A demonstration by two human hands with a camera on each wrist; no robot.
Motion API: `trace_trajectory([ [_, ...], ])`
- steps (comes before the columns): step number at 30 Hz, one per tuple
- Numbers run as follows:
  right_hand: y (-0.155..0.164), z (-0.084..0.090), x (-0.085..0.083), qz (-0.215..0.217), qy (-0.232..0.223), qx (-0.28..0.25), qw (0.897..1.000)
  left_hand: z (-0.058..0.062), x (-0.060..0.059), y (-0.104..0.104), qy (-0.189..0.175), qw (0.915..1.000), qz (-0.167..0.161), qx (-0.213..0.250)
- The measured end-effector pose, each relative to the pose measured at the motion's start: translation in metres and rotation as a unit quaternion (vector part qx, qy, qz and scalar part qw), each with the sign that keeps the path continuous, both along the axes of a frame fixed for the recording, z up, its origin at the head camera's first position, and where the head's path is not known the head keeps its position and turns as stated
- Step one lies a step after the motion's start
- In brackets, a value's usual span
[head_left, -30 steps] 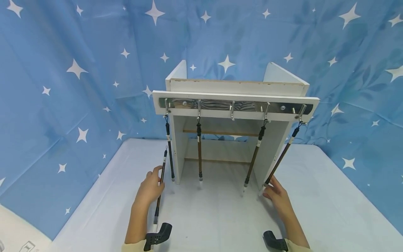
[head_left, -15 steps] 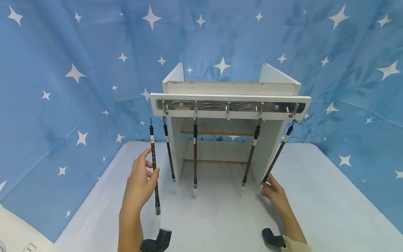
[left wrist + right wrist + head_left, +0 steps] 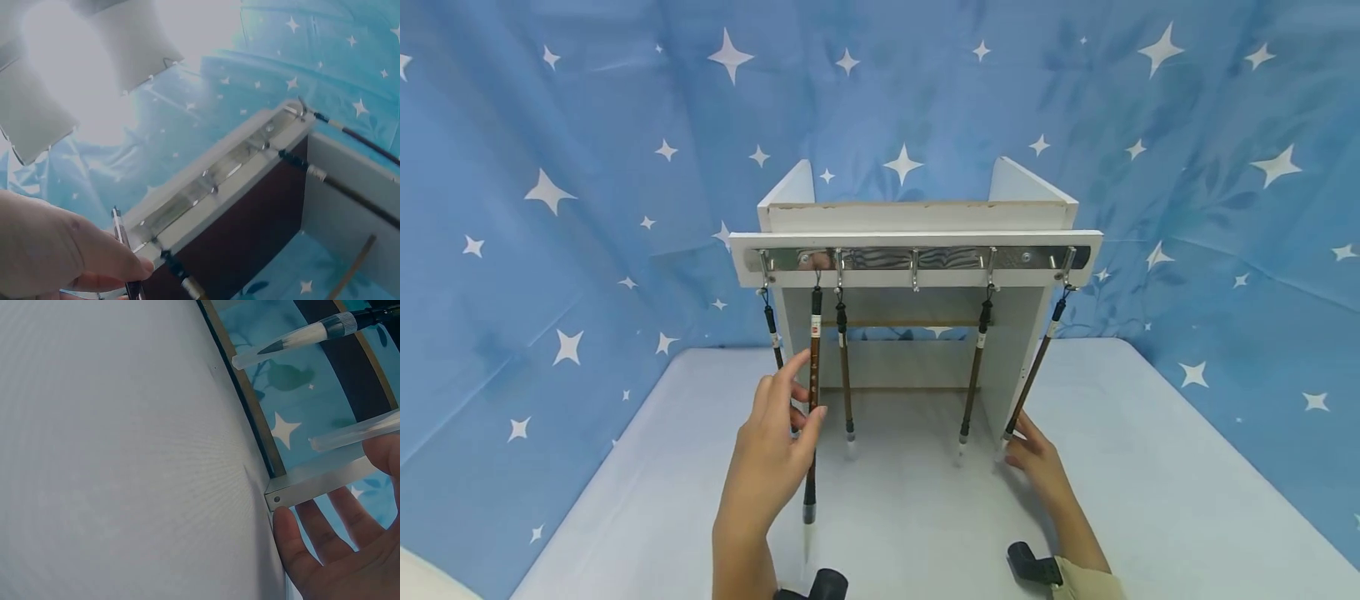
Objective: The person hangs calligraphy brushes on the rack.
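In the head view, my left hand [image 3: 771, 454] pinches a calligraphy brush [image 3: 815, 358] by its brown shaft, between thumb and fingers. This brush stands nearly upright, its cord loop in front of the metal hook rail [image 3: 887, 259], between the two leftmost hooks. Other capped brushes hang from hooks by their loops, including one on the far right [image 3: 1037, 358]. The middle hook [image 3: 914, 268] bears none. My right hand [image 3: 1043, 467] is at that far-right brush's lower end. In the right wrist view its fingers are extended beside the white side panel [image 3: 325, 487], thumb near the clear cap [image 3: 356, 431].
A white wooden rack [image 3: 917, 218] carries the rail and stands on a white-covered table [image 3: 910, 533]. Behind it hangs a blue curtain [image 3: 625, 125] with white stars. Bright lights [image 3: 69, 56] glare in the left wrist view.
My left hand has lifted the brush, then carried it right toward the rail. The right hand stays by the far-right brush. The head view has shifted slightly.
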State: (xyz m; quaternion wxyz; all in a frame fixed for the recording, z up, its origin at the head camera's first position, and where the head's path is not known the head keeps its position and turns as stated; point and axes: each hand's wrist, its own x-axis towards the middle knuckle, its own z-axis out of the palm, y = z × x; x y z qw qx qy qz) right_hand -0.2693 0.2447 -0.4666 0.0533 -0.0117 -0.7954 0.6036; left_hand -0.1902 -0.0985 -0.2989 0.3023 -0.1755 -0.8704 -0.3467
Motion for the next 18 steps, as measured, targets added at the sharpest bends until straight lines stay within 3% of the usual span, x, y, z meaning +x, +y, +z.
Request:
trace_trajectory([
  [9,-0.004,-0.002,-0.002,-0.011,-0.01,-0.013,1.0,0.001,-0.003,0.029,0.04,0.9983,-0.042,0.009],
  [18,-0.002,0.001,0.001,-0.012,-0.013,-0.011,1.0,-0.004,-0.008,0.05,0.031,0.9978,-0.05,-0.029],
])
